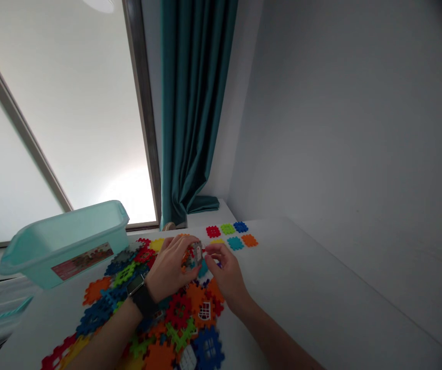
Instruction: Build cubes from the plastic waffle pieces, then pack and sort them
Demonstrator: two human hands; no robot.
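Observation:
My left hand (172, 264), with a black watch on its wrist, is closed around a small grey plastic building piece (198, 252), held up above the pile. My right hand (226, 272) is right beside it, thumb and fingers curled together at the piece's right edge; what they pinch is too small to make out. Under and around both hands spreads a heap of notched interlocking plastic tiles, among them an orange tile (159, 356), a blue window tile (208, 348) and a red tile (178, 309). My hands cover part of the heap.
Beyond my hands, separate tiles lie in rows, including a red tile (213, 232), a green tile (227, 229) and a teal tile (235, 243). At the left stands a mint plastic tub (82, 226) on the white table (293, 303). A green curtain (193, 103) hangs behind.

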